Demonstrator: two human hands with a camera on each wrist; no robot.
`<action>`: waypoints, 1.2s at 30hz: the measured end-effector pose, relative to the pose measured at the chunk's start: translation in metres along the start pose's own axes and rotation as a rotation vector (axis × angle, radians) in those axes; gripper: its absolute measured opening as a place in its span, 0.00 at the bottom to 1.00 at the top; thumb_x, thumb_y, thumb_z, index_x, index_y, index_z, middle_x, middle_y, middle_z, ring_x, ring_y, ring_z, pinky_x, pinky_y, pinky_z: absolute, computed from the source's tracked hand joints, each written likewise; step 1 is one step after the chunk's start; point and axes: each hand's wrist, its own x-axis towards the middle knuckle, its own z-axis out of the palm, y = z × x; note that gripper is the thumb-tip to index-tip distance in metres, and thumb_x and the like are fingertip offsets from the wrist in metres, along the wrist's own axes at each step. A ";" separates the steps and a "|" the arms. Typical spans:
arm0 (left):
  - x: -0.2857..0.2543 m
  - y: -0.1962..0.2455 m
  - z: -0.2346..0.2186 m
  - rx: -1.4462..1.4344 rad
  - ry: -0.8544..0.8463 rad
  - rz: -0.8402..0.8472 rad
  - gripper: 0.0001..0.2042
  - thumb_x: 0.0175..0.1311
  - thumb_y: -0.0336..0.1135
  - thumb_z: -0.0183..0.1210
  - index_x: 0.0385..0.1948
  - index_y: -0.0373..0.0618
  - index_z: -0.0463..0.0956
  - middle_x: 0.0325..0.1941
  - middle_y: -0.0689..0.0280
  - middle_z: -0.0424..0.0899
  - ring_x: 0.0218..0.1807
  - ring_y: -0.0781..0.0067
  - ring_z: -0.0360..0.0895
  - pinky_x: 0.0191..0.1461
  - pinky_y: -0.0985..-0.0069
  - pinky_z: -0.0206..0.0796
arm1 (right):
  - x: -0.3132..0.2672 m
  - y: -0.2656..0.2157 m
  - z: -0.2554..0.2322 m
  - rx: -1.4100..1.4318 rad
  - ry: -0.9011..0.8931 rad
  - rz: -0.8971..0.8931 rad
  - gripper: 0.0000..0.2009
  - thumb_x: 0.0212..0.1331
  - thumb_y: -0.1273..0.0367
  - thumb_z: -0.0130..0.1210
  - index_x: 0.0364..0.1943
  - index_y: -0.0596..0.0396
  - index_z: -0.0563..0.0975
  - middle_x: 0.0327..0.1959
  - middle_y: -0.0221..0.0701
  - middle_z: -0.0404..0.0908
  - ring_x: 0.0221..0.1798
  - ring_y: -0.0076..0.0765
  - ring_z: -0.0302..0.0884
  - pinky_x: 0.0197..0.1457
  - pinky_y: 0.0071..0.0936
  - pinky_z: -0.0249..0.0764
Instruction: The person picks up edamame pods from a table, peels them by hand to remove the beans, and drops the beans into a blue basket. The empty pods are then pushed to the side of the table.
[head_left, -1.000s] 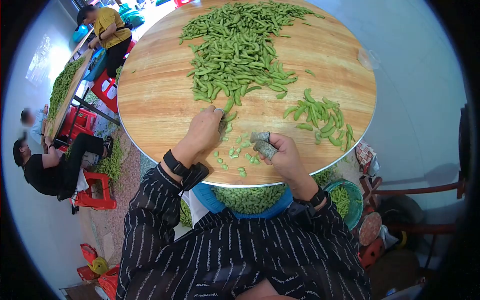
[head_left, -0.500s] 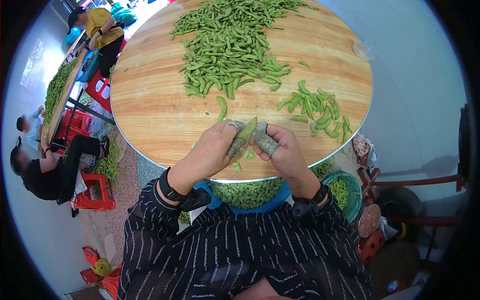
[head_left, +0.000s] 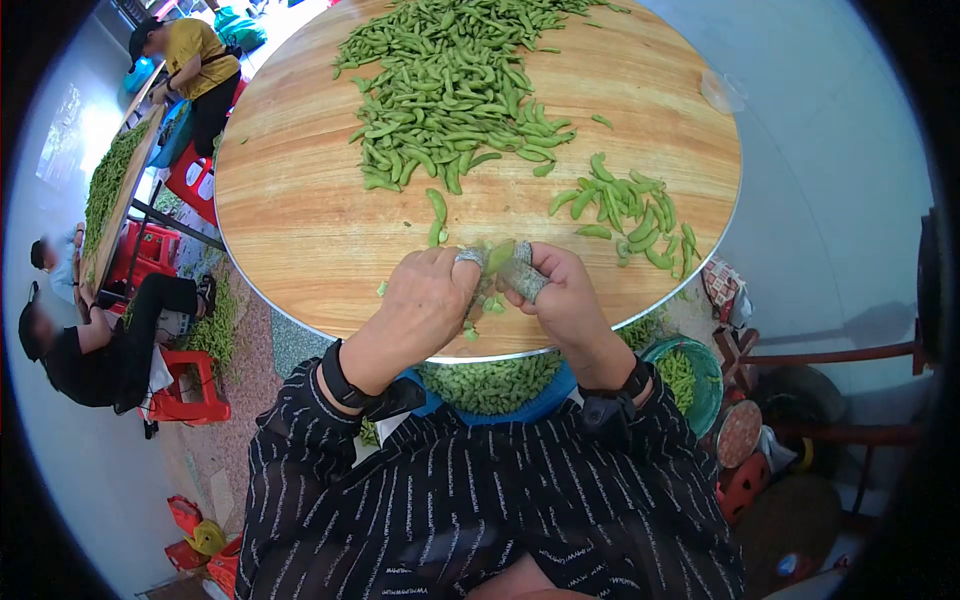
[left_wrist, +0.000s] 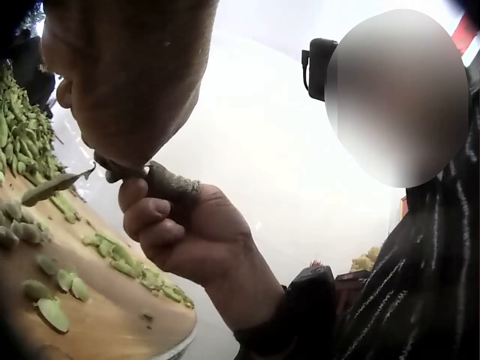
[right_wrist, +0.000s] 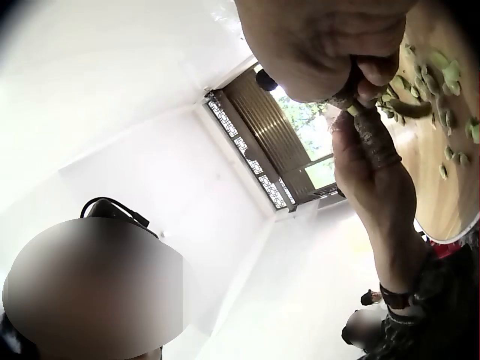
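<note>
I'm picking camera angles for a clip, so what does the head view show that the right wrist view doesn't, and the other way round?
Only the head view: the round blue container of green beans under the table edge, and the round teal tub.

Only the right wrist view: the brown slatted panel by a bright window.

Both: left hand, right hand, green pods and the pale wood-grained table.

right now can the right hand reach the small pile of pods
Probably yes; the right hand is busy at a pod, but only bare tabletop lies between it and the small pile.
</note>
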 end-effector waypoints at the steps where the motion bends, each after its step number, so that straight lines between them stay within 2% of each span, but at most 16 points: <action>1: 0.000 0.000 0.003 0.043 0.028 0.030 0.16 0.35 0.33 0.60 0.26 0.39 0.65 0.23 0.56 0.70 0.27 0.57 0.71 0.29 0.66 0.62 | 0.004 0.006 -0.004 0.061 -0.020 0.011 0.06 0.48 0.78 0.49 0.31 0.60 0.74 0.24 0.22 0.72 0.25 0.13 0.63 0.27 0.12 0.59; 5: 0.002 -0.003 0.010 0.038 0.047 0.007 0.14 0.40 0.33 0.58 0.27 0.38 0.65 0.23 0.57 0.71 0.27 0.57 0.71 0.30 0.66 0.63 | 0.011 0.015 -0.014 0.188 -0.050 0.073 0.06 0.49 0.79 0.48 0.31 0.61 0.73 0.24 0.24 0.73 0.24 0.15 0.65 0.29 0.13 0.62; 10: 0.001 -0.007 0.015 -0.793 0.060 -0.259 0.09 0.53 0.33 0.53 0.32 0.38 0.67 0.22 0.60 0.72 0.27 0.61 0.73 0.29 0.70 0.62 | 0.008 0.004 -0.005 0.122 -0.072 -0.109 0.06 0.51 0.79 0.47 0.33 0.60 0.73 0.25 0.25 0.73 0.25 0.16 0.66 0.31 0.15 0.65; 14: 0.002 -0.004 0.023 -1.061 0.149 -0.320 0.10 0.57 0.37 0.51 0.33 0.39 0.67 0.19 0.66 0.69 0.23 0.72 0.69 0.25 0.76 0.59 | 0.011 0.006 -0.007 0.021 -0.104 -0.203 0.06 0.52 0.78 0.48 0.35 0.60 0.72 0.28 0.24 0.74 0.29 0.17 0.68 0.34 0.15 0.66; 16: 0.000 -0.004 0.027 -1.437 0.119 -0.512 0.09 0.61 0.38 0.47 0.30 0.43 0.69 0.19 0.72 0.66 0.19 0.82 0.61 0.22 0.84 0.52 | 0.012 0.006 -0.009 -0.038 -0.122 -0.245 0.07 0.52 0.78 0.48 0.36 0.60 0.72 0.29 0.24 0.74 0.30 0.17 0.68 0.34 0.15 0.66; 19: 0.000 -0.001 0.028 -1.832 0.058 -0.689 0.09 0.63 0.39 0.45 0.30 0.45 0.69 0.17 0.72 0.64 0.18 0.83 0.59 0.21 0.85 0.50 | 0.014 0.006 -0.013 -0.131 -0.139 -0.320 0.08 0.52 0.79 0.48 0.36 0.61 0.72 0.31 0.24 0.74 0.32 0.17 0.69 0.35 0.14 0.66; 20: 0.001 -0.002 0.028 -1.831 0.056 -0.690 0.09 0.63 0.39 0.45 0.30 0.45 0.69 0.17 0.72 0.64 0.18 0.83 0.59 0.21 0.85 0.50 | 0.015 0.007 -0.014 -0.163 -0.143 -0.357 0.08 0.51 0.79 0.48 0.37 0.61 0.72 0.31 0.24 0.74 0.32 0.16 0.68 0.35 0.14 0.66; 22: 0.002 -0.004 0.028 -2.231 -0.070 -0.671 0.09 0.63 0.37 0.45 0.31 0.41 0.68 0.17 0.74 0.65 0.17 0.83 0.58 0.21 0.85 0.50 | 0.016 0.006 -0.019 -0.127 -0.155 -0.317 0.08 0.51 0.79 0.49 0.36 0.60 0.72 0.30 0.24 0.74 0.32 0.16 0.68 0.34 0.14 0.66; 23: 0.005 -0.003 0.028 -2.229 -0.071 -0.668 0.09 0.63 0.37 0.45 0.31 0.41 0.68 0.17 0.74 0.65 0.17 0.83 0.58 0.21 0.85 0.50 | 0.017 0.005 -0.020 -0.091 -0.169 -0.278 0.08 0.51 0.79 0.49 0.36 0.60 0.73 0.30 0.24 0.74 0.31 0.16 0.68 0.33 0.14 0.65; 25: 0.010 0.000 0.025 -1.425 0.005 -0.683 0.10 0.59 0.38 0.50 0.31 0.41 0.67 0.15 0.70 0.67 0.15 0.74 0.63 0.19 0.79 0.54 | 0.017 0.005 -0.022 0.005 -0.159 -0.224 0.08 0.50 0.80 0.49 0.35 0.59 0.73 0.29 0.24 0.74 0.29 0.15 0.68 0.31 0.13 0.65; 26: 0.012 0.000 0.022 -1.424 0.003 -0.683 0.10 0.59 0.38 0.50 0.31 0.41 0.67 0.15 0.70 0.67 0.15 0.74 0.63 0.19 0.79 0.54 | 0.017 0.006 -0.022 0.100 -0.143 -0.163 0.08 0.49 0.80 0.49 0.35 0.59 0.73 0.29 0.24 0.74 0.28 0.14 0.67 0.29 0.12 0.64; 28: 0.012 0.000 0.015 -0.588 0.032 -0.313 0.12 0.52 0.38 0.56 0.31 0.41 0.66 0.16 0.62 0.70 0.18 0.63 0.70 0.21 0.73 0.59 | 0.014 0.003 -0.023 0.100 -0.097 -0.122 0.08 0.49 0.80 0.49 0.34 0.58 0.73 0.28 0.24 0.74 0.26 0.14 0.67 0.27 0.11 0.63; 30: 0.009 -0.007 0.021 -0.438 0.060 -0.212 0.13 0.50 0.38 0.58 0.31 0.41 0.66 0.18 0.59 0.71 0.21 0.59 0.71 0.22 0.71 0.60 | 0.013 0.004 -0.026 0.099 -0.053 -0.082 0.08 0.48 0.81 0.48 0.33 0.58 0.73 0.27 0.24 0.74 0.25 0.13 0.66 0.26 0.11 0.62; 32: 0.007 -0.010 0.027 -0.287 0.088 -0.109 0.14 0.47 0.37 0.60 0.31 0.41 0.66 0.20 0.56 0.72 0.23 0.55 0.72 0.24 0.69 0.62 | 0.016 0.010 -0.030 0.148 -0.174 0.005 0.08 0.47 0.81 0.46 0.32 0.58 0.73 0.26 0.24 0.74 0.24 0.13 0.66 0.24 0.10 0.61; 35: 0.004 -0.008 0.029 -0.393 0.089 -0.131 0.12 0.51 0.37 0.56 0.30 0.40 0.66 0.18 0.61 0.72 0.21 0.65 0.72 0.24 0.73 0.62 | 0.016 0.009 -0.025 0.162 -0.126 0.006 0.09 0.47 0.81 0.44 0.31 0.58 0.73 0.25 0.24 0.73 0.23 0.14 0.65 0.25 0.10 0.60; 36: 0.005 -0.003 0.026 -0.726 0.057 -0.282 0.11 0.53 0.37 0.55 0.29 0.40 0.66 0.18 0.64 0.71 0.21 0.70 0.71 0.23 0.76 0.61 | 0.017 0.009 -0.024 0.161 -0.127 0.007 0.09 0.47 0.81 0.44 0.31 0.58 0.73 0.25 0.24 0.73 0.23 0.14 0.65 0.25 0.10 0.60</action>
